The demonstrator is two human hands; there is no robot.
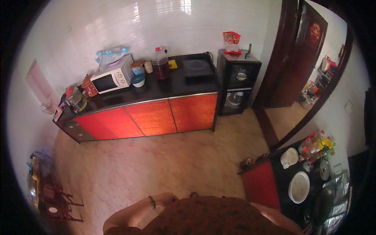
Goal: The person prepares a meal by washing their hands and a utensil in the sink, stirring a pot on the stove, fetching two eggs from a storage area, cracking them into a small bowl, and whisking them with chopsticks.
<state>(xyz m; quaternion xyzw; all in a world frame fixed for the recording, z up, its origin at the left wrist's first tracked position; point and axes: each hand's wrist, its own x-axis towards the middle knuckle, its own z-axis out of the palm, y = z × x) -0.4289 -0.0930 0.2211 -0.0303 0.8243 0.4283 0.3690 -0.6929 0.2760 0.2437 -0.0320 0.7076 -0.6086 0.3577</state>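
While a red-fronted counter [153, 116] spans the far side, a second counter [261, 181] at near right bears a round white basin [299, 187]; left hand [167, 197] at near centre, fingers indistinct, right hand unseen: neither grip can be determined.

You can read no words, numbers or brands from here. Printed marks do stand on a few things, all too small or blurred for you to make out: on the bright red packet [232, 42] on top of the black two-door cabinet [240, 84], and around the dials of the white microwave [112, 80]. On the dark wooden door [291, 62] you see a round red-and-gold decoration [315, 32], but you cannot tell whether it carries characters.
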